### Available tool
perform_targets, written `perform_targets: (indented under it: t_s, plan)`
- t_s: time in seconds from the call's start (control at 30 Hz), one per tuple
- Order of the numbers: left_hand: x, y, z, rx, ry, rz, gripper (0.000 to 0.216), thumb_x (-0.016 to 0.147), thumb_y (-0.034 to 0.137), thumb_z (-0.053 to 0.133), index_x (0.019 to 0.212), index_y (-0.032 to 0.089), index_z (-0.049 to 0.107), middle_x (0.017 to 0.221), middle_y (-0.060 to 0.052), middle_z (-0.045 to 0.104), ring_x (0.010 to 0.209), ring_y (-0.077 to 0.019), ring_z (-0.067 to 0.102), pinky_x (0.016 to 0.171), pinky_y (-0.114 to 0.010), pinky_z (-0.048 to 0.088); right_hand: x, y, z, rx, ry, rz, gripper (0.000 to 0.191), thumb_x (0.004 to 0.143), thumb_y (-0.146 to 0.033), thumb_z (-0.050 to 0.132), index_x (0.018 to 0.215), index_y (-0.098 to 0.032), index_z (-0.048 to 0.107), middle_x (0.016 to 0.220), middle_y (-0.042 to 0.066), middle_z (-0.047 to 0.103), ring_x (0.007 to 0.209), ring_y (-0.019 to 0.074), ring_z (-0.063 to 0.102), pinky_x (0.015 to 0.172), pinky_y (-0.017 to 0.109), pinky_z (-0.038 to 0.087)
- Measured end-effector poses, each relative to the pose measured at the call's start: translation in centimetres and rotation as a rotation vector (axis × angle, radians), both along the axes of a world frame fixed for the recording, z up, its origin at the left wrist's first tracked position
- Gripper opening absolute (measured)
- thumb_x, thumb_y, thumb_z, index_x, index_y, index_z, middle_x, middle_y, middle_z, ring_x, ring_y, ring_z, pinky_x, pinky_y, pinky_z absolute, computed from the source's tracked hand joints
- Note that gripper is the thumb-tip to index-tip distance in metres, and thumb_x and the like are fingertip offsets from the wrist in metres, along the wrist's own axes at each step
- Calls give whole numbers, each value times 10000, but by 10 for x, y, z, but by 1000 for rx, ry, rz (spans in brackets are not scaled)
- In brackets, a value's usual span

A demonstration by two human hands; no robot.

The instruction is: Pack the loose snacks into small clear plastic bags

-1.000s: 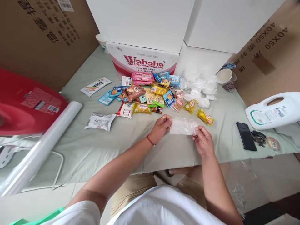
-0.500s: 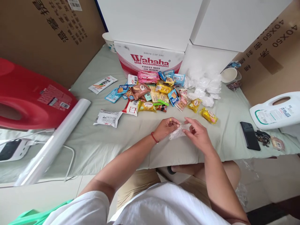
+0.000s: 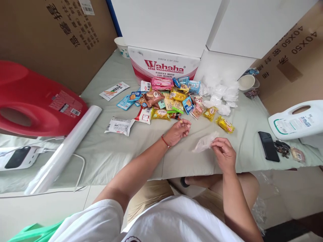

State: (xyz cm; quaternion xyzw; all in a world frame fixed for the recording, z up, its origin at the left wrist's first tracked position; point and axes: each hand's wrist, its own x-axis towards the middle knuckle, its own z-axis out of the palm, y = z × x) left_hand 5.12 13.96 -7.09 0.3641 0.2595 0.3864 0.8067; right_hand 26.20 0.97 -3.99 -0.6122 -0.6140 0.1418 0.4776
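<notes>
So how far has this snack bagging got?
Barely begun, by the look of it. Nothing looks bagged: the snack packets lie loose in a pile by the Wahaha box, with spare clear bags heaped beside them. In hand: the right hand pinches one clear bag, seemingly empty; the left hand hovers near the pile, holding nothing visible. Left: apparently every packet.
</notes>
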Motion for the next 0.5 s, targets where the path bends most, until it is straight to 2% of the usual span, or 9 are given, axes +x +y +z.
perform_targets:
  t_s: [0.07, 0.13, 0.2, 0.27, 0.33, 0.5]
  plan:
    - [2, -4, 2, 103, 65, -89, 543, 690, 606, 872, 911, 178, 621, 810, 20, 591, 700, -87, 548, 618, -215, 428, -3, 1, 1, -20, -39, 67, 156, 947, -258, 632, 868, -291, 762, 996, 53, 701, 938, 220, 694, 839, 389, 580]
    - [5, -9, 2, 252, 133, -180, 546, 672, 612, 882, 881, 164, 649, 869, -7, 611, 782, -110, 566, 688, -235, 460, -8, 6, 0, -41, -80, 130, 182, 966, -253, 606, 903, -302, 769, 1043, 53, 717, 980, 222, 703, 896, 404, 579]
    - [7, -12, 0, 381, 187, -240, 536, 642, 586, 910, 858, 150, 684, 910, -24, 615, 810, -122, 571, 739, -259, 468, -14, 12, -2, -60, -94, 167, 180, 978, -265, 596, 1011, -310, 767, 1088, 56, 726, 1019, 223, 705, 936, 412, 575]
    - [8, -12, -3, 442, 199, -253, 523, 642, 587, 907, 816, 138, 704, 928, -35, 610, 817, -130, 583, 780, -286, 474, -18, 16, -7, -77, -52, 166, 234, 981, -289, 606, 1180, -314, 726, 1095, 56, 733, 1019, 218, 709, 949, 411, 579]
    - [6, -10, -6, 435, 184, -241, 519, 661, 599, 890, 788, 130, 705, 900, -37, 618, 815, -137, 591, 807, -302, 473, -20, 17, -11, -93, 19, 133, 323, 976, -319, 625, 1296, -308, 667, 1073, 52, 739, 991, 212, 716, 942, 406, 588]
    - [3, -7, -7, 262, 134, -228, 545, 717, 635, 837, 850, 138, 658, 810, -18, 642, 743, -126, 575, 761, -302, 484, -17, 10, -17, -59, 167, 11, 393, 953, -352, 665, 1333, -265, 617, 1051, 56, 742, 970, 198, 719, 941, 396, 596]
